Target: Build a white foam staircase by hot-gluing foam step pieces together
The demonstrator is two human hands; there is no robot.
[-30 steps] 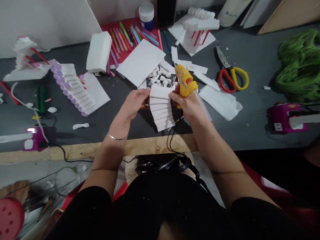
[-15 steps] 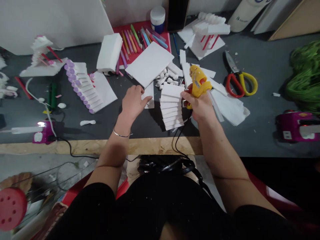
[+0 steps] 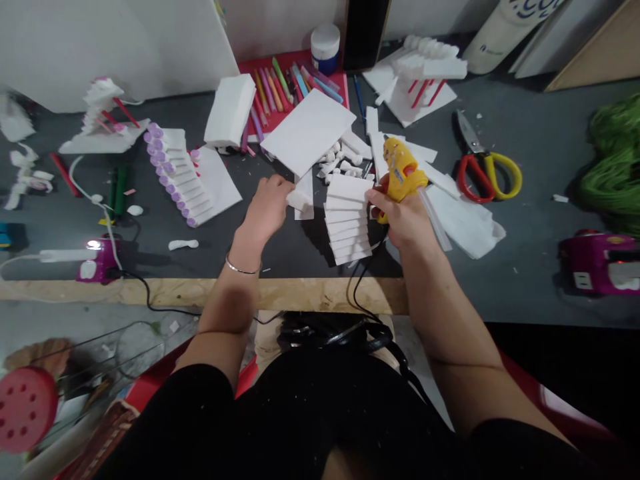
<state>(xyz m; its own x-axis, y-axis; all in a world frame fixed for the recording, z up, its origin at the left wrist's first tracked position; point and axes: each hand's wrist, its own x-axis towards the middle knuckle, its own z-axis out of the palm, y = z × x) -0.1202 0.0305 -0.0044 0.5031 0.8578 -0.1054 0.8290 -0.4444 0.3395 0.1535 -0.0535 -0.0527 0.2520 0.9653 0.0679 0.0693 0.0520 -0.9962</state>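
My left hand (image 3: 270, 208) is closed on a small white bone-shaped piece (image 3: 299, 200), held above a white strip on the table. My right hand (image 3: 400, 217) grips a yellow hot glue gun (image 3: 401, 170), its nozzle end pointing away from me. The right thumb and finger also touch the edge of a small white staircase model (image 3: 349, 223) of stacked boards. Behind that staircase lies a heap of similar small white pieces (image 3: 345, 159), partly under a white board (image 3: 310, 132).
Scissors (image 3: 487, 173) with red and yellow handles lie right, near green string (image 3: 613, 163). Left stands a staircase with purple discs (image 3: 175, 177). Coloured pens (image 3: 275, 90) lie at the back. A black cord (image 3: 356, 290) crosses the table's front edge.
A small white piece now shows in my left fingers, which were bare and apart before. My right hand keeps its hold on the glue gun. The whole view has shifted slightly.
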